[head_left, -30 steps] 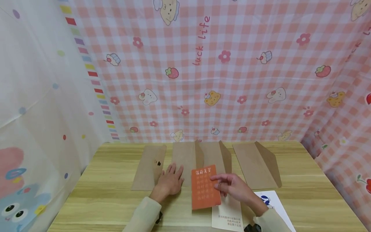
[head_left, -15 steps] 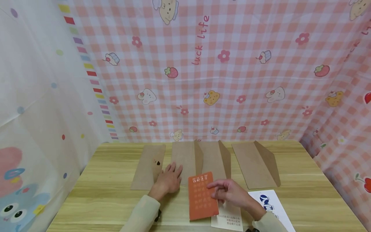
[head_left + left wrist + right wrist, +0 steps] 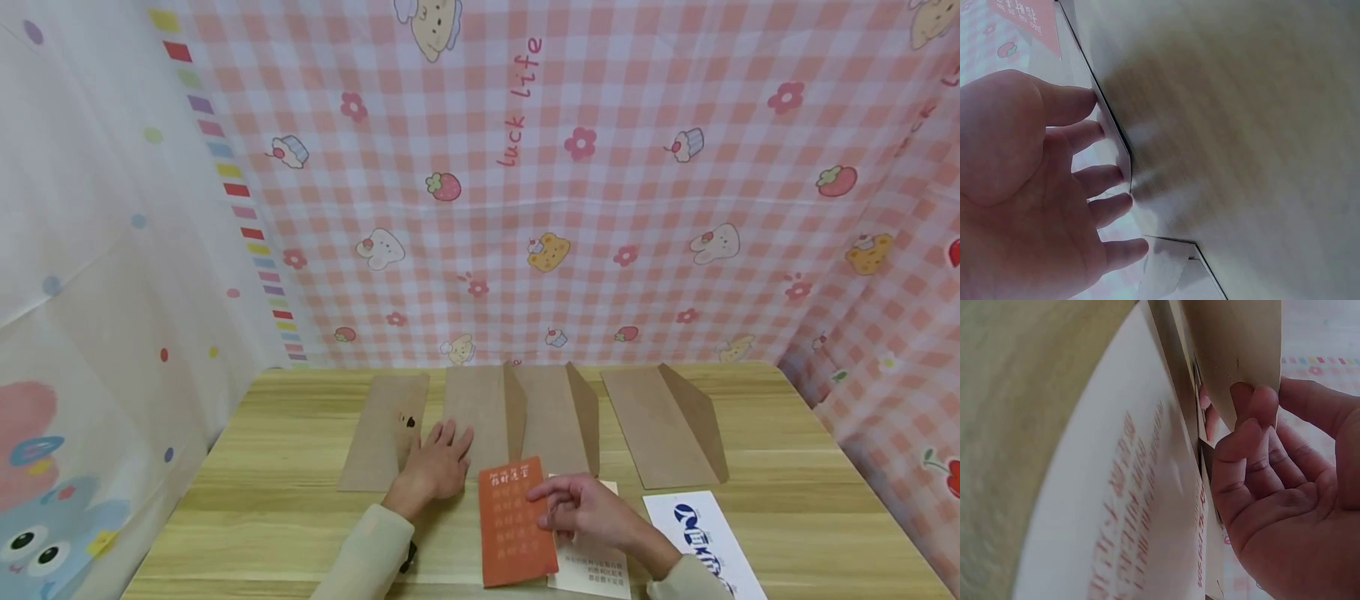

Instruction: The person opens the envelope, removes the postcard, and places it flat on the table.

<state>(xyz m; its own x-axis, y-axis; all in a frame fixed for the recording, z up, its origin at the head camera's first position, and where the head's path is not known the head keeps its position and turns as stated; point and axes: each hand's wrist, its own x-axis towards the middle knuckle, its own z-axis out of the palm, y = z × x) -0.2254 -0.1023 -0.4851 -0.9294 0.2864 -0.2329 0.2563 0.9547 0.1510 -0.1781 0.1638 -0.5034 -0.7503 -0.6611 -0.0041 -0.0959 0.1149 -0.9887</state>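
Observation:
My right hand (image 3: 588, 512) pinches an orange card (image 3: 513, 533) with pale printed characters by its right edge, between thumb and fingers. From the right wrist view, the card's plain cream back (image 3: 1241, 337) rises above a printed cream card (image 3: 592, 571) on the table. My left hand (image 3: 435, 467) rests with spread fingers at the near left corner of a brown kraft envelope (image 3: 476, 408), its flap folded out to the right. In the left wrist view, the fingertips (image 3: 1116, 209) lie along the envelope's edge. Left of that hand lies another brown envelope (image 3: 375, 442) with a small dark mark.
Two further brown envelopes, a middle one (image 3: 551, 400) and a right one (image 3: 652, 429), lie along the back with flaps out. A white card with blue print (image 3: 705, 533) lies at the front right of the wooden table (image 3: 262, 467). Patterned cloth (image 3: 480, 208) hangs behind.
The orange card has moved toward me and slightly left in my right hand, uncovering more of the middle envelope. My left hand has stayed nearly still.

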